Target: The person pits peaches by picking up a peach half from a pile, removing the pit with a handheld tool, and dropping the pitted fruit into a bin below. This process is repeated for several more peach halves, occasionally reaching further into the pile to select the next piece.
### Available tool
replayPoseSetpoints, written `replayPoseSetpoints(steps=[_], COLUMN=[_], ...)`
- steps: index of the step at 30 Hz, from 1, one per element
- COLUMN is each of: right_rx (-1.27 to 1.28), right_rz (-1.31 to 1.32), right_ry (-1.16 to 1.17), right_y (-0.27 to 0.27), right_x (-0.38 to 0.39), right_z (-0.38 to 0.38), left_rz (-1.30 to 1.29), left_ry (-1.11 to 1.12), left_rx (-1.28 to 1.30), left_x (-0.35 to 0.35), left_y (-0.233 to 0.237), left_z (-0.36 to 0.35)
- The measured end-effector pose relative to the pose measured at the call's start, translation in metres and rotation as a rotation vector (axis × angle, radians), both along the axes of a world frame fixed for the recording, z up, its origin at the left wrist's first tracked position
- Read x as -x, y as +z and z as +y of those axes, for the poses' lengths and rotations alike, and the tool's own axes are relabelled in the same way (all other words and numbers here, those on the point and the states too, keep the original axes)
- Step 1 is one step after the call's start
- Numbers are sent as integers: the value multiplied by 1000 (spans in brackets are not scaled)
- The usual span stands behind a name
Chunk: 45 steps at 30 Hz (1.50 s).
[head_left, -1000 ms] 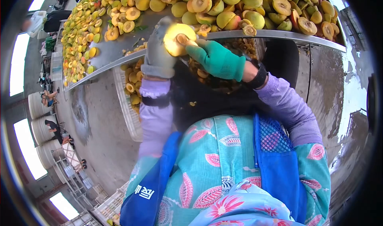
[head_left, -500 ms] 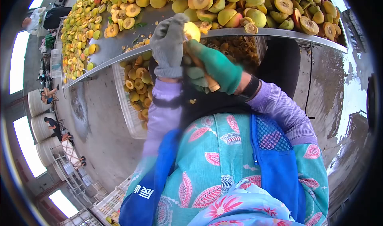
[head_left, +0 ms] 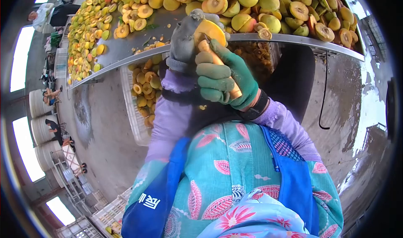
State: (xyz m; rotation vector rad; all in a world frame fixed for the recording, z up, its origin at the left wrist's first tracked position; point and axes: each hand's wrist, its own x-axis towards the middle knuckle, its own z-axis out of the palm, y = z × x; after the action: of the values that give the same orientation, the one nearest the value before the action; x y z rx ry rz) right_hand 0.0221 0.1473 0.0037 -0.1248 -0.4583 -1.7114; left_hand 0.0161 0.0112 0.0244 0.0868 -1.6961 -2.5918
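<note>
My left hand [head_left: 182,40], in a grey glove, grips a yellow peach half [head_left: 211,29] just in front of the table's metal edge. The cut face is turned toward my right hand. A green glove covers my right hand [head_left: 242,72], whose fingers wrap round the wooden handle of a pitting knife [head_left: 217,60]. Its short dark metal end is right at the flesh of the peach half. Behind both hands, halved peaches [head_left: 299,11] with pits showing lie heaped on the metal table [head_left: 140,58].
Below the table edge stands a white crate [head_left: 131,107] holding peach halves. More brownish fruit pieces [head_left: 255,55] lie under the edge behind my right hand. A dark cord [head_left: 326,86] hangs at the right. Far left are a person [head_left: 44,17], seated people and pale round tubs [head_left: 41,128].
The peach half has turned so that more of its cut face shows. My right hand has rotated, bringing the knife handle into fuller view. Both hands stay close together.
</note>
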Motion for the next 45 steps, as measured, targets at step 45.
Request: replayPoseSetpoints(steps=[45], right_rx=[-1302], right_rz=[1752], right_ry=[-956], right_y=[3], right_x=[38], right_z=[21], left_rz=[1], left_ry=[299], left_rx=[121], left_x=[15], left_y=[-18], left_z=[4])
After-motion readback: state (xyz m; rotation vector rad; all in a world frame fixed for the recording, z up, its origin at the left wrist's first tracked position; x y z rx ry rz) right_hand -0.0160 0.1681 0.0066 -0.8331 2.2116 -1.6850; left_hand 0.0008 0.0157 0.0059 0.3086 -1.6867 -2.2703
